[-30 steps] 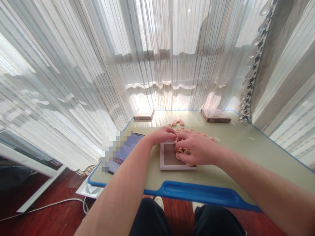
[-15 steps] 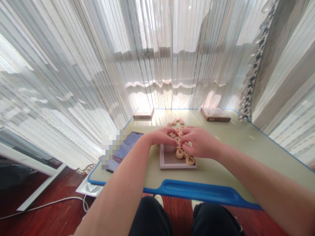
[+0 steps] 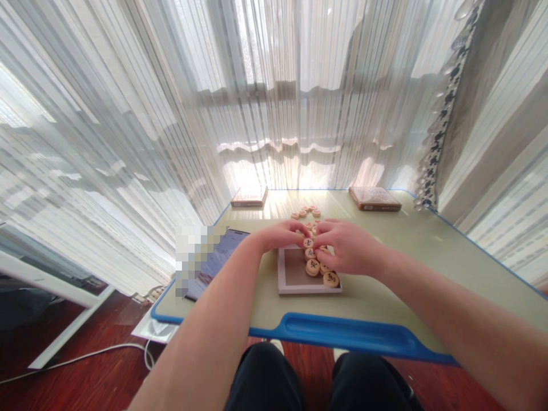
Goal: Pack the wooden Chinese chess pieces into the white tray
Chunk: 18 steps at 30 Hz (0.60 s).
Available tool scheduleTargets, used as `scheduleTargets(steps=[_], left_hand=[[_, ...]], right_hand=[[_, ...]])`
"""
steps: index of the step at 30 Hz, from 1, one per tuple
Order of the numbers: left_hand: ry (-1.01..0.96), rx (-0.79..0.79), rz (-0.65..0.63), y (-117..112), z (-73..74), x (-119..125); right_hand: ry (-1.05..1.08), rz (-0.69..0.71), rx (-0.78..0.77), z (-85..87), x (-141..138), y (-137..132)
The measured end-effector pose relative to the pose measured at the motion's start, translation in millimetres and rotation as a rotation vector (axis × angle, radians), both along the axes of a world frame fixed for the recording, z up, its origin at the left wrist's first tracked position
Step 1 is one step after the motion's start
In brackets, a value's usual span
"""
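Note:
Round wooden Chinese chess pieces (image 3: 312, 266) with black characters lie in a shallow light-coloured tray (image 3: 281, 279), grouped along its right side; some are stacked. My left hand (image 3: 286, 235) reaches over the tray's far left corner, thumb and fingers curled round a Chinese chess piece (image 3: 308, 243) at the far edge. From the right, my right hand (image 3: 342, 245) bends its fingers over the pieces beside it, hiding part of them. Both hands' fingertips nearly meet. Just beyond my hands sit more pieces (image 3: 315, 213) with red characters, on the table.
The pale table (image 3: 428, 268) has a blue rim with a blue trough (image 3: 346, 331) at the near edge. A tablet-like screen (image 3: 218, 257) lies left of my left forearm. Two flat boxes (image 3: 249, 196) (image 3: 375, 198) stand at the far edge, before sheer curtains (image 3: 274, 114).
My left fingers have closed in slightly; a black-character piece seen between them before is now hidden. Otherwise the hands, tray and remaining pieces look almost the same.

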State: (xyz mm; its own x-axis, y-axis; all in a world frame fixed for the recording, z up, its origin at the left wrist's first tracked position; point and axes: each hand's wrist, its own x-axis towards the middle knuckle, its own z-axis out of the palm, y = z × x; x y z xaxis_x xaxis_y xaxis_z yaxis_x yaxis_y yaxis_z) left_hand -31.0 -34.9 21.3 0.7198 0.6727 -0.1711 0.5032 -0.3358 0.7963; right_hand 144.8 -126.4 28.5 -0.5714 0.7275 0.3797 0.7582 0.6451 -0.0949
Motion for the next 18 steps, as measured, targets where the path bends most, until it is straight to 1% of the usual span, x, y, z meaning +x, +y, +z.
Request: scheduleTargets(steps=[6, 12, 18], left_hand=[[0.036, 0.101, -0.01, -0.9, -1.9, -0.1], [0.02, 0.101, -0.029, -0.8, -3.0, -0.6], [0.055, 0.142, -0.039, -0.3, -2.3, -0.5]], right_hand=[[-0.015, 0.003, -0.02, -0.1, 0.2, 0.1], [-0.02, 0.001, -0.03, -0.2, -0.2, 0.2], [-0.018, -0.015, -0.039, 1.4, -0.8, 0.1]])
